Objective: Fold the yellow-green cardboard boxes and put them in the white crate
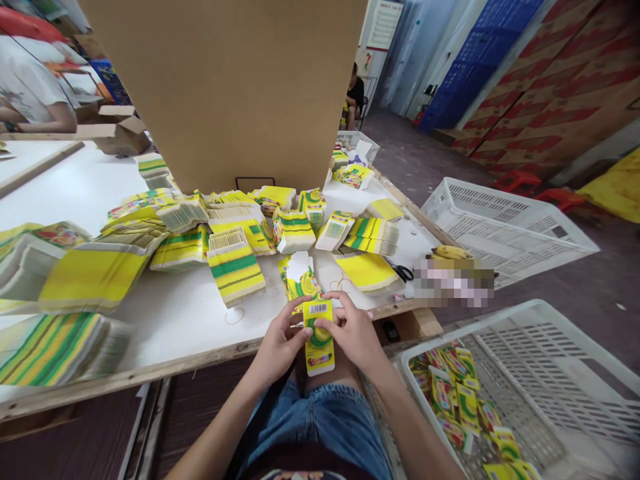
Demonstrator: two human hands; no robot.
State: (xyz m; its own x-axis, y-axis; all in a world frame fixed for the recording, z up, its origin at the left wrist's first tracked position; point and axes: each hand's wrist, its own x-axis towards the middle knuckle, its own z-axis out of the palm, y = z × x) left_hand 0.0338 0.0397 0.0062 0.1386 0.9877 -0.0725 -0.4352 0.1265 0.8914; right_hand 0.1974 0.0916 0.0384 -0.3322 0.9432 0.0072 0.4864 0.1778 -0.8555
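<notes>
Between my two hands is a yellow and green printed carton with a barcode at its upper end, held above my lap at the table's front edge. My left hand grips its left side, the thumb on the front face. On the other side my right hand pinches it, thumb across the green print. Just beyond the fingers lie a few loose cartons with a white flap showing. Bundled stacks of flat cartons cover the table behind them.
A white crate at my lower right holds several yellow cartons; another white crate stands behind it. Black-handled scissors and rubber bands lie on the table. A tall cardboard panel rises behind the stacks. Other people sit farther back.
</notes>
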